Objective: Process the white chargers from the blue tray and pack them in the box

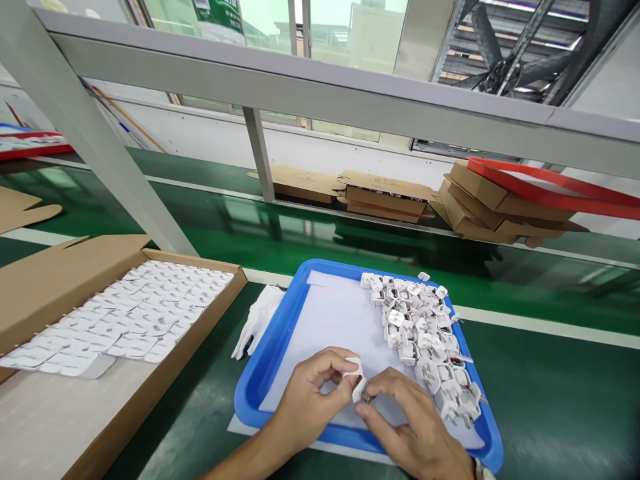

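My left hand (313, 393) pinches a small white plastic housing (356, 379) above the front part of a blue tray (273, 360). The housing's open side shows something dark within. Close to its right side, my right hand (413, 420) holds a small metallic part (367, 397) between thumb and forefinger, at the housing's lower edge. White paper lines the tray. Many similar white housings (425, 327), some with metal prongs or loose covers, lie piled along the tray's right side.
At the left, an open cardboard box (195, 333) holds rows of flat white pieces (125, 313). A white glove (260, 317) lies between box and tray. A metal frame (320, 87) crosses above. Cardboard boxes (385, 193) and a red tray (550, 187) stand beyond.
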Motion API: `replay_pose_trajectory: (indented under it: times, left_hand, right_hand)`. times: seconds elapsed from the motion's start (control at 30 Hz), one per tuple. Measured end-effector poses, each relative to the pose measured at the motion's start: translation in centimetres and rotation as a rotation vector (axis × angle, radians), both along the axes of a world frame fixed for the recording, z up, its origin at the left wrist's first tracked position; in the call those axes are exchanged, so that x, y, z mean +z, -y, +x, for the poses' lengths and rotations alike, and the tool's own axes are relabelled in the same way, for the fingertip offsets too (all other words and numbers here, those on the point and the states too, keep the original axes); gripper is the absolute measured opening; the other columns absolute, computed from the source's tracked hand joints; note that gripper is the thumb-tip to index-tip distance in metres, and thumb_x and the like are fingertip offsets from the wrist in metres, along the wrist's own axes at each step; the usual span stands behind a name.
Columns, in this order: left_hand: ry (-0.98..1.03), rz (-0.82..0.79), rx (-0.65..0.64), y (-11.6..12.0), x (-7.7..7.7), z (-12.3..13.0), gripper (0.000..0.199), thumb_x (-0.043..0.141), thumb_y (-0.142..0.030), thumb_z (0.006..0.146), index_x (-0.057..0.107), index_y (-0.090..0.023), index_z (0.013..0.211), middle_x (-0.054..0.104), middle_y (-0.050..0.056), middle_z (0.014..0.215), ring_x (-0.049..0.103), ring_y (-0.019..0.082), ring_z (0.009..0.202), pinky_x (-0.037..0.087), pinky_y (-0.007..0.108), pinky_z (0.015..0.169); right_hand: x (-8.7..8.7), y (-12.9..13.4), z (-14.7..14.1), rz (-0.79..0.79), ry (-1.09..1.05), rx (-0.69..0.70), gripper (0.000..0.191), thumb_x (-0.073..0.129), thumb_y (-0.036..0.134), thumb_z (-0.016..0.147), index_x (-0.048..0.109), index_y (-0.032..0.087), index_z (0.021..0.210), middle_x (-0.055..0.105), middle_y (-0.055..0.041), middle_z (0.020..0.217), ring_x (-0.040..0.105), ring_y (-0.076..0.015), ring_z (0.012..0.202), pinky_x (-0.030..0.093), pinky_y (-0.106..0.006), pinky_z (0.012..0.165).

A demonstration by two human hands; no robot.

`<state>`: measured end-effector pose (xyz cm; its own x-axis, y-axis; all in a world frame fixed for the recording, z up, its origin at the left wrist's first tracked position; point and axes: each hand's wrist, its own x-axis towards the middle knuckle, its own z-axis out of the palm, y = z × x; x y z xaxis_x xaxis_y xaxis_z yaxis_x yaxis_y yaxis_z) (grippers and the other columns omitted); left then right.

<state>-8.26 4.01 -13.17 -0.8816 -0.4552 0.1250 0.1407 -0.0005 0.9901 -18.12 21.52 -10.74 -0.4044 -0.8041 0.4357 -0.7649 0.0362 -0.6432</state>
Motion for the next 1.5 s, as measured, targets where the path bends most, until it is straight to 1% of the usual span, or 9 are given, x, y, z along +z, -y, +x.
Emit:
replay_pose_trajectory:
  times: [0.13,0.27,0.4,0.6,0.7,0.83,1.0,1.27,1.5]
  left_hand:
    - [0.012,0.067,-0.012,0.0,-0.3,0.1,0.014,0.076,-0.031,0.086,0.077,-0.016,0.085,0.079,0.012,0.102,0.076,0.020,0.082,0.062,0.027,0.071]
    - [0.054,0.123,-0.118,0.7,0.7,0.2,0.020,0.078,-0.037,0.088,0.083,-0.018,0.095,0.079,0.013,0.110,0.077,0.026,0.098,0.063,0.033,0.086]
    - [0.071,0.145,-0.264,1.4,1.9,0.2,0.033,0.074,-0.043,0.093,0.083,-0.022,0.116,0.076,0.014,0.124,0.070,0.032,0.120,0.057,0.043,0.105]
    - [0.062,0.203,-0.376,1.0,2.0,0.3,0.035,0.074,-0.039,0.094,0.079,-0.025,0.125,0.071,0.015,0.125,0.069,0.032,0.116,0.061,0.043,0.096]
    - [0.090,0.203,-0.319,0.8,1.9,0.4,0.033,0.075,-0.039,0.093,0.081,-0.023,0.121,0.072,0.014,0.125,0.070,0.030,0.114,0.059,0.042,0.100]
    - [0.154,0.240,-0.254,0.9,1.9,0.7,0.037,0.077,-0.039,0.091,0.078,-0.023,0.124,0.073,0.013,0.124,0.072,0.029,0.107,0.061,0.039,0.093]
    - [0.042,0.166,-0.311,0.9,1.7,1.0,0.032,0.070,-0.033,0.097,0.077,-0.026,0.127,0.065,0.012,0.118,0.069,0.024,0.104,0.060,0.034,0.086]
    - [0.043,0.125,-0.368,0.6,1.9,1.3,0.036,0.067,-0.025,0.099,0.072,-0.032,0.134,0.058,0.009,0.116,0.063,0.023,0.110,0.057,0.035,0.096]
    - [-0.001,0.082,-0.266,0.1,1.1,1.4,0.033,0.065,-0.020,0.099,0.075,-0.033,0.128,0.061,0.008,0.113,0.068,0.021,0.104,0.060,0.029,0.086]
  right_hand:
    - [0.4,-0.5,-0.4,0.074,-0.135,0.132,0.040,0.058,0.018,0.105,0.053,0.026,0.143,0.076,-0.0085,0.103,0.074,-0.0235,0.088,0.062,-0.035,0.075]
    - [0.4,-0.2,-1.1,-0.052,-0.169,0.087,0.045,0.061,0.010,0.101,0.055,0.026,0.143,0.073,-0.0112,0.108,0.072,-0.0247,0.095,0.063,-0.037,0.078]
    - [0.3,0.1,-1.5,-0.118,-0.141,0.052,0.046,0.061,0.007,0.100,0.057,0.026,0.142,0.070,-0.0132,0.116,0.070,-0.0256,0.105,0.063,-0.040,0.085]
    - [0.2,0.0,-1.0,-0.068,-0.194,0.093,0.055,0.061,0.003,0.099,0.053,0.027,0.148,0.072,-0.0127,0.117,0.069,-0.0257,0.106,0.063,-0.042,0.087]
    - [0.2,-0.1,-1.1,-0.031,-0.052,0.117,0.053,0.065,0.016,0.101,0.051,0.031,0.150,0.070,-0.0117,0.123,0.069,-0.0261,0.111,0.064,-0.042,0.092]
    - [0.0,-0.1,-1.6,0.049,0.368,0.024,0.042,0.068,0.033,0.101,0.060,0.031,0.142,0.066,-0.0106,0.133,0.067,-0.0256,0.124,0.062,-0.041,0.104]
    - [0.1,0.2,-1.8,0.030,0.718,0.026,0.036,0.076,0.044,0.094,0.074,0.027,0.126,0.074,-0.0077,0.121,0.074,-0.0247,0.116,0.063,-0.042,0.104]
    - [-0.4,0.1,-1.5,0.025,0.795,0.070,0.036,0.072,0.037,0.098,0.071,0.030,0.133,0.071,-0.0065,0.123,0.073,-0.0229,0.117,0.063,-0.042,0.104]
    - [-0.3,0.1,-1.2,0.005,0.825,0.105,0.033,0.068,0.031,0.101,0.069,0.030,0.134,0.068,-0.0062,0.126,0.070,-0.0217,0.122,0.060,-0.041,0.108]
